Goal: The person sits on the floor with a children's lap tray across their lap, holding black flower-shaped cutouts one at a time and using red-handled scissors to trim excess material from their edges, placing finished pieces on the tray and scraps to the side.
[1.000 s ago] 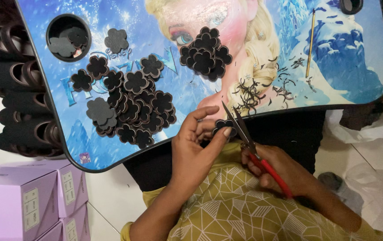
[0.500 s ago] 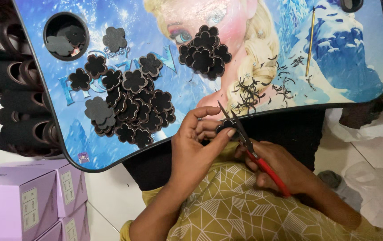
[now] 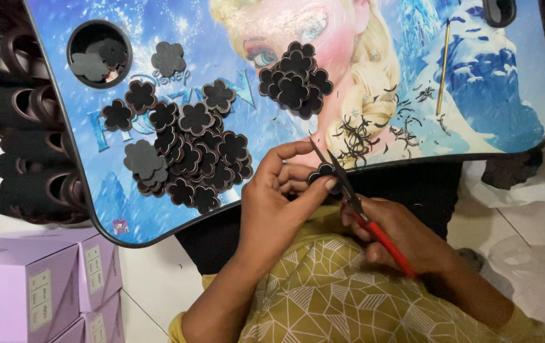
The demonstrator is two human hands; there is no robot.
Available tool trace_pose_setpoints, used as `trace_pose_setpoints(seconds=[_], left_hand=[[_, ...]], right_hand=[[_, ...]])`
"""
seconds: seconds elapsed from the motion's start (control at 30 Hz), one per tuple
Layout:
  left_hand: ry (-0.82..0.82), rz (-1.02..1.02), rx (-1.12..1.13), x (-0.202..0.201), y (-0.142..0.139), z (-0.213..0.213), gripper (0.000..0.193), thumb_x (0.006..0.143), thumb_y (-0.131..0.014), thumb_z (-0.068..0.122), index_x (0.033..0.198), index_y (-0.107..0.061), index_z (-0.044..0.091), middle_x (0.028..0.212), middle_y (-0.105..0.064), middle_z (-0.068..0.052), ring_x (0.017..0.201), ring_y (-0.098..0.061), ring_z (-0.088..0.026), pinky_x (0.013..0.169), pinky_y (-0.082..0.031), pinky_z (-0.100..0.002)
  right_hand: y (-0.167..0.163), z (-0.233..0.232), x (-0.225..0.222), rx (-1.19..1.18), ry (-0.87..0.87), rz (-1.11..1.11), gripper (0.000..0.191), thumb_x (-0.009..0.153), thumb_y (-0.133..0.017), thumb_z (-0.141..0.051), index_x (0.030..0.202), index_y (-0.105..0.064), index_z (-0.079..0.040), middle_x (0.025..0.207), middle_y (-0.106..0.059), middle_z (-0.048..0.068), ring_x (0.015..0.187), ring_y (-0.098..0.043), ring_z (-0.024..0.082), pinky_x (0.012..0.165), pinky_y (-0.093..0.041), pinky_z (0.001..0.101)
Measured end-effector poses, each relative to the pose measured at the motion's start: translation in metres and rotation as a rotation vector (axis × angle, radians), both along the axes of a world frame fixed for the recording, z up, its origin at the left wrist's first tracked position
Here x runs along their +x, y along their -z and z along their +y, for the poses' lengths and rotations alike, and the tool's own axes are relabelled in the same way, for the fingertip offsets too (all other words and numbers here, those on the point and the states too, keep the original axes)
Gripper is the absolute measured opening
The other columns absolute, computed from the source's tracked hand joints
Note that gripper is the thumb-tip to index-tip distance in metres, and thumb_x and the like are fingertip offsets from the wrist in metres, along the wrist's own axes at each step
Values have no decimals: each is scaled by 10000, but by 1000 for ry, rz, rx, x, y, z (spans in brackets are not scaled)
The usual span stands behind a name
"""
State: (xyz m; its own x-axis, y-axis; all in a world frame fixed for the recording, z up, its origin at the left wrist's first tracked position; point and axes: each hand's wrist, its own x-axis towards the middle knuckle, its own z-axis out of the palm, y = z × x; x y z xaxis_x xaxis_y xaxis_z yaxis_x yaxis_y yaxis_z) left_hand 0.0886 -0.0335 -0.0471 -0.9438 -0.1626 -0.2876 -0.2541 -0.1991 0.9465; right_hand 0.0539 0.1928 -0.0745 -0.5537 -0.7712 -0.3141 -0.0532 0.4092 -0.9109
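The lap table [image 3: 495, 101] had a glossy printed top with a smooth black plastic rim. The flower cut-outs [image 3: 186, 159] looked like matt black foam — soft and dull, no shine. The scissors [image 3: 348, 190] had thin bright metal blades and red plastic handles. A slim stick [image 3: 442, 67] looked like pale wood. The boxes [image 3: 37, 286] were smooth lilac card, and the cloth [image 3: 342, 298] on the lap was matt — mustard with fine white lines.

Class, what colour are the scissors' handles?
Red: the scissors handles show in the right hand, head view.
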Motion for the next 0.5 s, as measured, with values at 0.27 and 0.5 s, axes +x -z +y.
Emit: trace_pose_setpoints(seconds=[0.27,0.5], left_hand=[[14,0,19,-9,-1,-12,576,873,-788,21,1391,-536,29,920,-728,-50,830,-684,-60,760,-562,-209],[19,-16,17,-10,3,-20,590,875,-782,19,1408,-531,38,914,-738,-43,824,-691,-59,752,-558,-202]], right_hand=[[2,-8,-11,-30,-36,60,931,750,-361,-1000,917,-513,-96,688,-468,-12,610,-467,164,563,-393,322],[9,-11,-14,28,-28,3,943,689,-378,-1016,866,-511,-99,633,-458,-9,557,-466,159,518,-382,330]])
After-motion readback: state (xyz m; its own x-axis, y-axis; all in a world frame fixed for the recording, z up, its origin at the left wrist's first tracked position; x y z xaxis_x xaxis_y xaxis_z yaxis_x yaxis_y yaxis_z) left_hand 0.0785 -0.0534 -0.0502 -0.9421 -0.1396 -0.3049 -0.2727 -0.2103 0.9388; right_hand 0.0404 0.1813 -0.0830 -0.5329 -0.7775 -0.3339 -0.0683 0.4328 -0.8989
